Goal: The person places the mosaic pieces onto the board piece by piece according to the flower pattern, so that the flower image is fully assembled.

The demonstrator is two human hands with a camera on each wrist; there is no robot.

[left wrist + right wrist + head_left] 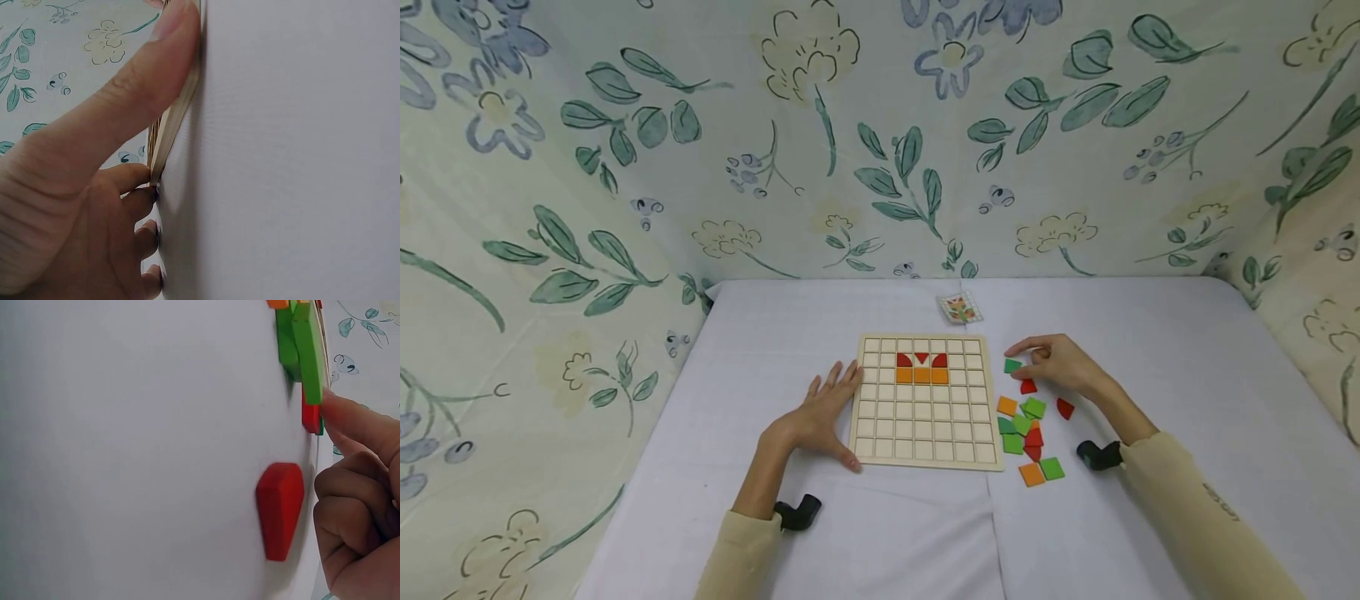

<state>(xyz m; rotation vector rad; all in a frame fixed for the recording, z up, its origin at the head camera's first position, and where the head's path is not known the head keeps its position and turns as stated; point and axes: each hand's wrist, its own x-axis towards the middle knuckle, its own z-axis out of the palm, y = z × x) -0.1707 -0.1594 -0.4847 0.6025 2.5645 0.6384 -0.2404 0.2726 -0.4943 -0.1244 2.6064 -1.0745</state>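
Note:
My left hand (820,421) is spread at the left side of a wooden grid board (886,425), fingertips on its left edge and thumb at the near corner. In the left wrist view the thumb (125,94) lies along the board's side. On the grid, three orange square tiles (922,376) form a row under red tiles (904,360). Right of the board, my right hand (1063,364) pinches a dark green tile (1012,366) between thumb and index finger, its other fingers curled. A red tile (1028,387) lies just below those fingertips.
Several loose orange, green and red tiles (1013,444) lie beside the board's right edge, some overlapping. One red tile (1065,408) sits apart, under the right wrist. Behind the board is a small patterned card (959,308). A white cloth (775,325) covers the table.

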